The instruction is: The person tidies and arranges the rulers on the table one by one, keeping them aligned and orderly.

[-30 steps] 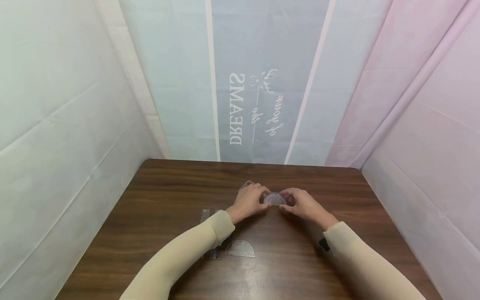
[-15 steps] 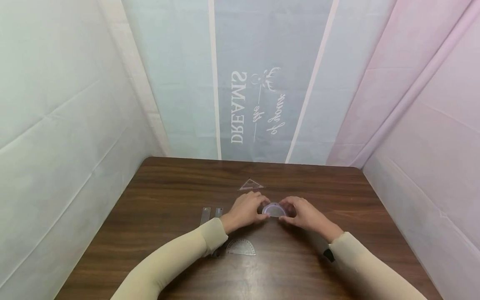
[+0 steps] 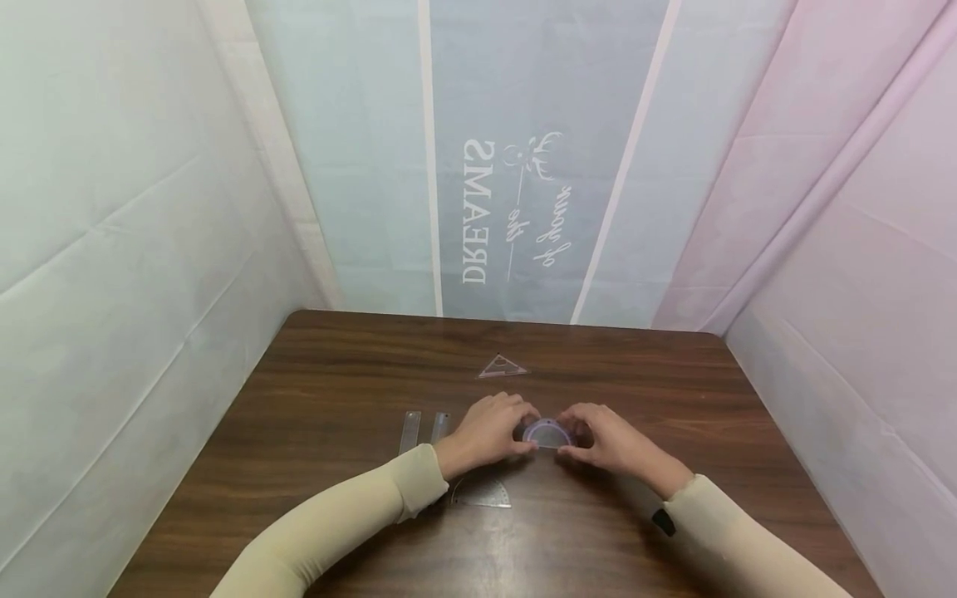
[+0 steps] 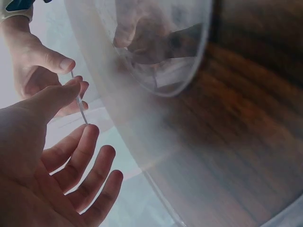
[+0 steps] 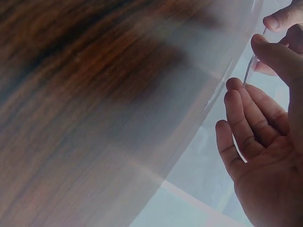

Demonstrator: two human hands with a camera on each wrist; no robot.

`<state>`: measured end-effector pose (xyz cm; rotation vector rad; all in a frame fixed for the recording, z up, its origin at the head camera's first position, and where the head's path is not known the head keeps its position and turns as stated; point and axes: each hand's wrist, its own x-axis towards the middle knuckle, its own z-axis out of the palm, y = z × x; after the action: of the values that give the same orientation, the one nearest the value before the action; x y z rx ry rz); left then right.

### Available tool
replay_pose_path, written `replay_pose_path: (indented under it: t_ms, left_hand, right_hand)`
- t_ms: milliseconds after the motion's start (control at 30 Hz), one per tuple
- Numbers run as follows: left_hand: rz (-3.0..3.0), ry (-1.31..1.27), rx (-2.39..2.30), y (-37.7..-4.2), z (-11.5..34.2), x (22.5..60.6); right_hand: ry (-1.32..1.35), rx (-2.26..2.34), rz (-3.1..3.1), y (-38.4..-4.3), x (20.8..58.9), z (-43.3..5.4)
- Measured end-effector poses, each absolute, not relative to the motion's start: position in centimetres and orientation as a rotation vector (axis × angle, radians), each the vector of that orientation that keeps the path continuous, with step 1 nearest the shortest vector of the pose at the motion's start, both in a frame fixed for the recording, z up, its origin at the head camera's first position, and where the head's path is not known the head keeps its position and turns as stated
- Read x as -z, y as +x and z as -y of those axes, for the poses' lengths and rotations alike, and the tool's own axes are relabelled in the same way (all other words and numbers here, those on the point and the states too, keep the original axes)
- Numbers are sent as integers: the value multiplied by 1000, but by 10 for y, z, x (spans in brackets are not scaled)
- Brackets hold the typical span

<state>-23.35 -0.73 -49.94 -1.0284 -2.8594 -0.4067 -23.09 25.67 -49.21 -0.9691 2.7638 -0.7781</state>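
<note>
A clear half-round protractor point(image 3: 547, 434) with a purple-tinted arc is held up between both hands above the table. My left hand point(image 3: 489, 429) pinches its left end between thumb and fingertips. At its right end, my right hand point(image 3: 615, 440) pinches it the same way. In the left wrist view the protractor point(image 4: 82, 111) shows edge-on as a thin line; the other fingers of the left hand point(image 4: 71, 156) spread below it. A second clear protractor point(image 3: 486, 496) lies on the table near the left wrist, partly covered by the sleeve.
A clear set square point(image 3: 503, 367) lies farther back on the brown wooden table point(image 3: 359, 349). Left of the left hand are two clear rulers, one point(image 3: 410, 430) more exposed and one point(image 3: 440, 425) partly behind the forearm. Fabric walls point(image 3: 523, 249) enclose the back and sides.
Both hands have drawn the held protractor back toward the body. The set square, partly covered by the left hand before, now shows whole.
</note>
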Motion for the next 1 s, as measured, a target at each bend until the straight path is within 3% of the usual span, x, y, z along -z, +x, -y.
replay_pose_path:
  t_ms: [1000]
  left_hand:
    - [2886,-1125,267,-193,5,495]
  right_hand:
    - [-1238,770,-2656,-207,496,-261]
